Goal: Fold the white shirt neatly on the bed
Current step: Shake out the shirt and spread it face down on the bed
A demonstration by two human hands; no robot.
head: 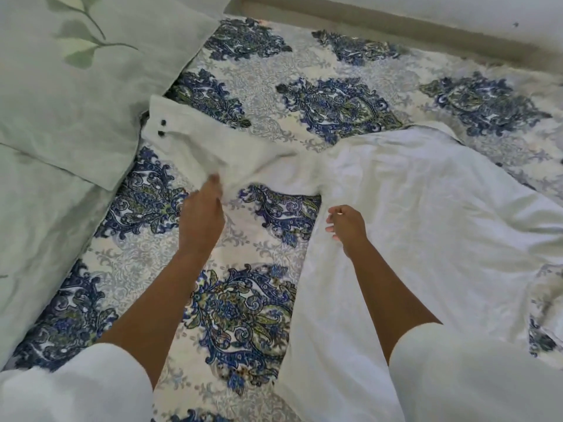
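Since the white shirt (426,208) is spread back-up over the right half of the bed (335,65), body running from the near edge toward the far edge, the step in hand looks to me like bringing the sleeve (195,147) in. That sleeve sticks out toward the pillow end, and its cuff (158,117) with two dark buttons (163,127) sits right beside the pillow (76,102).

How I'd run it: lift the sleeve only just clear, swing it across onto the body so the fold lands at the shoulder seam, and pin the armpit so the body doesn't drag over the patterned bedspread (253,300). There are plenty of wrinkles toward the right edge, so I'd smooth those before folding further.

Grip-wise, the left hand (202,211) has its fingertips pinched into the sleeve fabric about halfway along; it's a bit blurred, but cloth bunches at the fingers. The right hand (347,226) hovers at the body's side edge below the armpit, fingers loosely curled, with nothing in it as far as I can see.
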